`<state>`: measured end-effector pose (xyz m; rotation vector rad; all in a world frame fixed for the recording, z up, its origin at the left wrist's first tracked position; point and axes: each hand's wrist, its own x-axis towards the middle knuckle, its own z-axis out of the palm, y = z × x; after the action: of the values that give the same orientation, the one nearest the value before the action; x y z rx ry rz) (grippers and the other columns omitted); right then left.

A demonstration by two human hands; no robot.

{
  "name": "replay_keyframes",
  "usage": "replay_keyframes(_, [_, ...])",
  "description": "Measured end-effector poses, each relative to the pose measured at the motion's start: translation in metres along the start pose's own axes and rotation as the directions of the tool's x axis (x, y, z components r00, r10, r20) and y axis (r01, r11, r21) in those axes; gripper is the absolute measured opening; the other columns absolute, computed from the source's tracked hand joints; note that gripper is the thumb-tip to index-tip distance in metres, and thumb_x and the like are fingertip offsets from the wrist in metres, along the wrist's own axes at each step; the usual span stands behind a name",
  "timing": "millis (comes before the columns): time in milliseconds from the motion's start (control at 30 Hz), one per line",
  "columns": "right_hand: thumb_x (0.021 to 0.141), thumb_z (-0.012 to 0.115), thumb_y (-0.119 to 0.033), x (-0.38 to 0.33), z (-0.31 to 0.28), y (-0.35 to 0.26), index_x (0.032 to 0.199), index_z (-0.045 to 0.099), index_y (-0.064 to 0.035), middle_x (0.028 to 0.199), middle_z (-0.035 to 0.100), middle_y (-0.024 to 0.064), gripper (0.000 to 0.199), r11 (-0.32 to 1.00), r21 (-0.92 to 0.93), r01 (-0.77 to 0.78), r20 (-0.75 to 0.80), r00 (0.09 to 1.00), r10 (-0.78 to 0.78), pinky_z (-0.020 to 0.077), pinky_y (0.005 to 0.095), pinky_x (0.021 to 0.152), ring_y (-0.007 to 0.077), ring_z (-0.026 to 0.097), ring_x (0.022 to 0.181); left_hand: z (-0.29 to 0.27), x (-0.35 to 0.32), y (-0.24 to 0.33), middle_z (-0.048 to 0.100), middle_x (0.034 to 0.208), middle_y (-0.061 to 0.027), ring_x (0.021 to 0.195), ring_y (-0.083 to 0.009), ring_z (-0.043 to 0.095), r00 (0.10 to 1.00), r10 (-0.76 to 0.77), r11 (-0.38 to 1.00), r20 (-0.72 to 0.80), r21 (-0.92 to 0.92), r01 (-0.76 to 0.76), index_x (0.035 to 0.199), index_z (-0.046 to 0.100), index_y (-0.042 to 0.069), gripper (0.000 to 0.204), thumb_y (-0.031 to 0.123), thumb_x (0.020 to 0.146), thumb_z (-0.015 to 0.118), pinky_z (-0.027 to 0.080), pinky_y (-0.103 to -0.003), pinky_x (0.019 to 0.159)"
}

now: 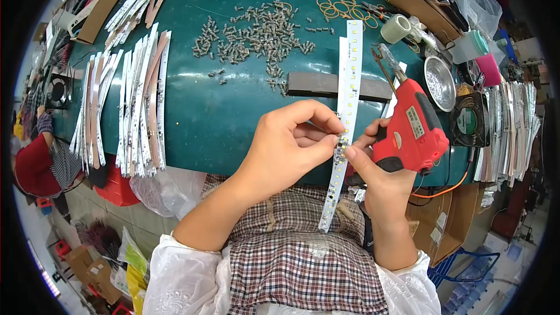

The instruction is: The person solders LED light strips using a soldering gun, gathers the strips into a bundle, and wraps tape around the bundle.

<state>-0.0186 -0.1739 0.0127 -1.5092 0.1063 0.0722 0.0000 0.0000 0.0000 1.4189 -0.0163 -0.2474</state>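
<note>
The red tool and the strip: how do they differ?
The red tool is bulky and pistol-shaped; the strip is long, thin and flat.
The red tool is red and black; the strip is whitish, dotted with small yellowish squares.
The red tool sits at the right hand alone; the strip has both hands' fingertips at it.
Shared: both are at the right hand.

A dark green table [216, 119] spreads across the upper and middle frame, pale light shining off its smooth top. Below its left part lies a grey tiled floor [144, 221], its joint lines bending in the wide view. A red plastic piece [116, 191], perhaps a stool or tub, stands by the table's edge. Cardboard boxes [81, 261] sit at the lower left, near a bright strip [50, 284] that could be a lamp or a window. A blue rack [464, 268] stands at the lower right.
</note>
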Motion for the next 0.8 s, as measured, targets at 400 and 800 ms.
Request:
replay_keyframes(400, [0.088,0.071,-0.006,-0.03,-0.016,-0.034,0.125,0.046,0.0012,0.101,0.059,0.0114,0.046,0.999,0.043,-0.004,-0.116,0.993,0.009,0.0562,0.0348,0.08,0.0184,0.067,0.085,-0.01,0.019,-0.039,0.07,0.098,-0.0092,0.087,-0.0133,0.07,0.982,-0.049,0.991,-0.18,0.114,0.071,0.102,0.066,-0.005,0.016,-0.004,0.086,0.067,0.057,-0.025,0.077])
replay_keyframes(800, [0.09,0.067,-0.011,-0.083,-0.057,0.012,0.123,0.049,0.0002,0.083,0.056,0.0076,0.04,0.99,-0.134,-0.04,0.03,0.999,0.045,0.0447,0.0252,0.051,0.0081,0.048,0.054,-0.013,0.018,-0.043,0.07,0.09,-0.0029,0.069,-0.0114,0.064,0.946,0.268,0.781,-0.18,0.616,-0.104,0.099,0.072,0.007,0.018,0.005,0.081,0.072,0.051,-0.026,0.065])
